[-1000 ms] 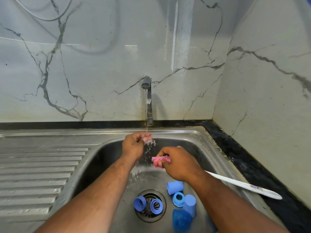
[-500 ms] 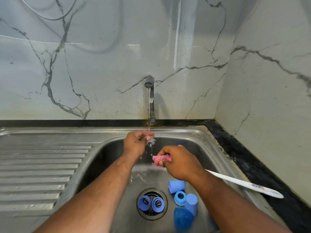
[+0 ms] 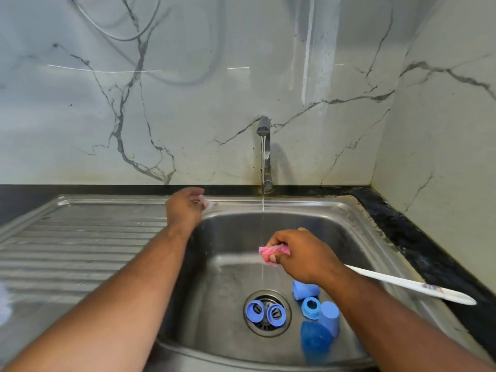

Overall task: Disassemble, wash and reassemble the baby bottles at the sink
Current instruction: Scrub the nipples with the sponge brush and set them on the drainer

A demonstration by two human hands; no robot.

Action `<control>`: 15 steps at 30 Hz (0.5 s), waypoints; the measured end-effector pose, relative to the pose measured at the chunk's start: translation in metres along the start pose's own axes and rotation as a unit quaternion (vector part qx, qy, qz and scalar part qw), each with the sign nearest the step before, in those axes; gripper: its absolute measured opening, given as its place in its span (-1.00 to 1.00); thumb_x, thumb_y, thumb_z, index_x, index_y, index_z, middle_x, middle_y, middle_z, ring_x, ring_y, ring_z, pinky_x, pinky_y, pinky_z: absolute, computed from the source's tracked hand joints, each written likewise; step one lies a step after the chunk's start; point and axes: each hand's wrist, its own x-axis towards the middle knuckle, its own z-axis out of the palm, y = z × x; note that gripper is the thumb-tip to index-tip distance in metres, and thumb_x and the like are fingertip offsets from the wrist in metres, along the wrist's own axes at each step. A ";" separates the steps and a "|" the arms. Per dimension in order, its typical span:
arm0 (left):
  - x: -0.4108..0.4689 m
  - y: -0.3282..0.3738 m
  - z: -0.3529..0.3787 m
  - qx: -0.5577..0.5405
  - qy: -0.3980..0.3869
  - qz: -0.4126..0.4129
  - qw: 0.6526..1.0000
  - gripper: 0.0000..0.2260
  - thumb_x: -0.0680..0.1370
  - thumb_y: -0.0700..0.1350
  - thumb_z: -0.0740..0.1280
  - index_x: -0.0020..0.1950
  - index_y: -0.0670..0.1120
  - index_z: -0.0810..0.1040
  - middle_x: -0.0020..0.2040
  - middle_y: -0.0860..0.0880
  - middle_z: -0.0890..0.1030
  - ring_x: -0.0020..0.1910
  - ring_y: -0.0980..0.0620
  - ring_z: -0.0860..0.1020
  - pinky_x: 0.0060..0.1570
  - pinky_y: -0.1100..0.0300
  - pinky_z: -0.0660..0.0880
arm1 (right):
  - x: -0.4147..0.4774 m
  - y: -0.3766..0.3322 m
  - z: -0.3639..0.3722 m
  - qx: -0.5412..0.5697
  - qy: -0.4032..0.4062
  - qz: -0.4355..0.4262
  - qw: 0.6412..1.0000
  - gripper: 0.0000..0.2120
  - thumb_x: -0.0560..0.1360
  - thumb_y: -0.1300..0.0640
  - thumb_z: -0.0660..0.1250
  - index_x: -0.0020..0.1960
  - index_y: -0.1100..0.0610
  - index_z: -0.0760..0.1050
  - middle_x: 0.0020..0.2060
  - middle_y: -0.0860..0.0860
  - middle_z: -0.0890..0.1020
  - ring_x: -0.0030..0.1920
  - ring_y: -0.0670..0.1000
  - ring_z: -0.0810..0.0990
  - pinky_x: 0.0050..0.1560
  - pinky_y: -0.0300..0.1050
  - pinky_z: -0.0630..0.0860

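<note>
My left hand [image 3: 185, 210] is at the back left rim of the steel sink [image 3: 335, 205], its fingertips pinching a small clear teat [image 3: 207, 203] that looks blurred. My right hand [image 3: 300, 253] grips the pink sponge head [image 3: 271, 251] of a bottle brush over the basin; its white handle [image 3: 402, 284] sticks out to the right. Two blue screw rings [image 3: 256, 310] lie on the drain. Beside them lie a third ring [image 3: 311, 307], two blue caps [image 3: 306, 289] and a blue bottle [image 3: 314, 342].
The tap [image 3: 264, 154] runs a thin stream into the basin, just left of the sponge. A ribbed steel drainboard [image 3: 80, 251] spreads to the left. Marble walls close the back and right, with a black counter strip [image 3: 418, 237] along the right.
My left hand has left the water stream and swung left and back to the sink rim with the teat. My right hand has kept hold of the sponge.
</note>
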 end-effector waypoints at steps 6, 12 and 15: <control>0.037 -0.017 -0.029 0.044 0.021 0.024 0.999 -0.73 0.47 -0.40 0.49 0.13 -0.21 0.64 -0.09 -0.09 0.66 0.01 -0.09 0.67 0.02 0.39 0.53 | 0.003 0.002 0.005 -0.016 0.000 -0.012 1.000 -0.89 0.58 -0.03 0.36 0.07 -0.22 0.53 -0.02 -0.20 0.52 0.05 -0.12 0.46 0.02 -0.09 0.51; 0.044 -0.025 -0.026 0.109 -0.043 0.049 0.992 -0.74 0.45 -0.39 0.51 0.10 -0.21 0.65 -0.08 -0.11 0.67 -0.07 -0.01 0.63 0.04 0.21 0.58 | 0.008 0.006 0.009 -0.019 -0.004 -0.010 1.000 -0.87 0.57 -0.04 0.36 -0.01 -0.27 0.45 0.01 -0.18 0.56 0.02 -0.13 0.48 0.01 -0.11 0.52; 0.046 -0.031 -0.027 0.138 -0.045 0.055 0.988 -0.75 0.44 -0.38 0.51 0.10 -0.21 0.66 -0.08 -0.11 0.67 -0.07 0.00 0.62 0.07 0.24 0.52 | 0.007 0.006 0.009 -0.020 -0.005 -0.009 1.000 -0.87 0.57 -0.04 0.37 0.02 -0.26 0.46 0.02 -0.17 0.55 0.01 -0.12 0.48 0.03 -0.11 0.53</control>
